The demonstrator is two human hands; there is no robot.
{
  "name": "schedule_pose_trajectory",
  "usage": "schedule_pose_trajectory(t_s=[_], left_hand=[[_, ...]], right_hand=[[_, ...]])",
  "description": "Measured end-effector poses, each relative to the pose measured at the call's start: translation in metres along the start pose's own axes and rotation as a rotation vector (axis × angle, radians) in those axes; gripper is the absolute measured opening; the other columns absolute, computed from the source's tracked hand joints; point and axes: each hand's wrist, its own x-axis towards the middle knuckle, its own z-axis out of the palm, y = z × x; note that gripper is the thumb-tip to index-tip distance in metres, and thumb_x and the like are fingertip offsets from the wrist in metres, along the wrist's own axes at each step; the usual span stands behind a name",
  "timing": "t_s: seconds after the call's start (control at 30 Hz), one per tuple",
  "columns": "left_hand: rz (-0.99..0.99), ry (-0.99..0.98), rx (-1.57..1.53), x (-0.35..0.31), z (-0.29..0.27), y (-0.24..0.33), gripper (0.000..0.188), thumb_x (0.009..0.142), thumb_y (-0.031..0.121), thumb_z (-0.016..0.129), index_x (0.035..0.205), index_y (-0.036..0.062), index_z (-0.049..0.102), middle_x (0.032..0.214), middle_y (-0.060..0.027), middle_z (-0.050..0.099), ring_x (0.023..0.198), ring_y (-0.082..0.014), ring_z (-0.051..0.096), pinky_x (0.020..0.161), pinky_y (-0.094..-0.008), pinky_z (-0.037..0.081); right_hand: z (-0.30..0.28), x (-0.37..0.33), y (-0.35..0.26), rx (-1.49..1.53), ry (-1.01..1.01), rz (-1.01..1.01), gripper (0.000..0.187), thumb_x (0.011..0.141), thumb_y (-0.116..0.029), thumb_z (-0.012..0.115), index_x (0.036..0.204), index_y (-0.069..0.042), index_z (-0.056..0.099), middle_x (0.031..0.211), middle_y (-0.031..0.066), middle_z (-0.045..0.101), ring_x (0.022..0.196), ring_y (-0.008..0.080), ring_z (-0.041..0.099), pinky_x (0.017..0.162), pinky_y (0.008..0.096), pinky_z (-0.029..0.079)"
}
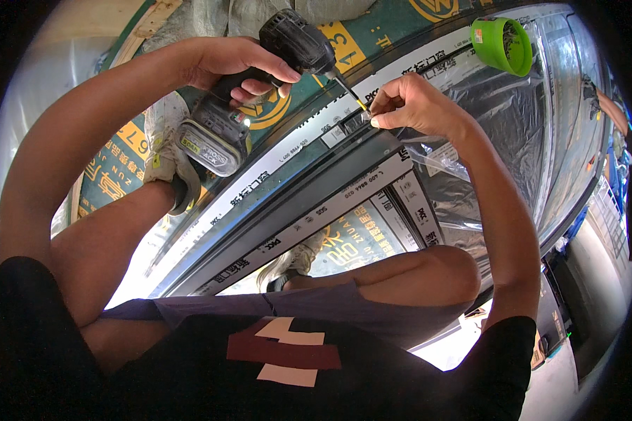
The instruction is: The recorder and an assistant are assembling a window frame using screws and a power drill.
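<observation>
My left hand [235, 63] is wrapped round the grip of a black cordless drill driver [295, 42], with its large battery towards me. A long, thin driver bit [350, 89] with a yellow band points right and down from its nose. At the bit's tip, my right hand [418, 105] is pinched closed; whatever small piece lies between thumb and fingers is too hidden to name. Just below this pinch runs a dark metal window or door frame [323, 175], partly covered by white printed protective tape.
A bright green cup [488, 43] holding small dark pieces, apparently screws, stands at the far right. Clear plastic film [498, 105] covers dark panels there. Green printed sheeting [98, 186] lies under the frame. My shoe [168, 140] and bent legs are close beside it.
</observation>
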Motion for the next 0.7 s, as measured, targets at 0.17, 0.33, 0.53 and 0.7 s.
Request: schedule_pose_trajectory(t_s=[0.17,0.33,0.53,0.7], left_hand=[[-0.004,0.012,-0.012,0.004,0.003,0.001,0.041,0.094,0.045,0.075,0.101,0.0056,0.066,0.057,0.0062,0.04,0.047,-0.0073,0.039,0.05,-0.029,0.036],[-0.002,0.015,-0.012,0.001,0.005,0.003,0.039,0.093,0.044,0.076,0.098,0.0064,0.067,0.056,0.0061,0.041,0.047,-0.0072,0.039,0.048,-0.0273,0.033],[0.002,0.037,0.053,0.0,0.009,0.011,0.035,0.094,0.041,0.075,0.097,0.0068,0.066,0.056,0.0062,0.04,0.047,-0.0072,0.038,0.049,-0.028,0.031],[0.008,0.02,0.112,0.002,0.007,0.009,0.033,0.094,0.039,0.075,0.093,0.0071,0.066,0.057,0.0066,0.038,0.049,-0.0079,0.036,0.049,-0.0287,0.032]], right_hand=[[-0.002,0.0,0.001,-0.018,-0.001,0.015,0.024,0.083,-0.012,0.083,0.1,0.004,0.078,0.091,0.0103,0.079,0.083,0.0148,0.073,0.082,0.0284,0.057],[0.001,0.0,0.005,0.018,0.002,0.007,0.024,0.083,-0.013,0.083,0.101,0.004,0.078,0.091,0.0103,0.079,0.082,0.0148,0.073,0.081,0.0286,0.057],[0.001,-0.003,0.004,0.006,0.018,0.021,0.024,0.084,-0.014,0.084,0.101,0.003,0.078,0.09,0.0098,0.079,0.082,0.014,0.072,0.08,0.0285,0.056],[0.009,-0.028,0.007,-0.045,0.186,-0.082,0.032,0.086,-0.026,0.087,0.101,0.001,0.077,0.09,0.0101,0.077,0.081,0.0131,0.07,0.077,0.0296,0.056]])
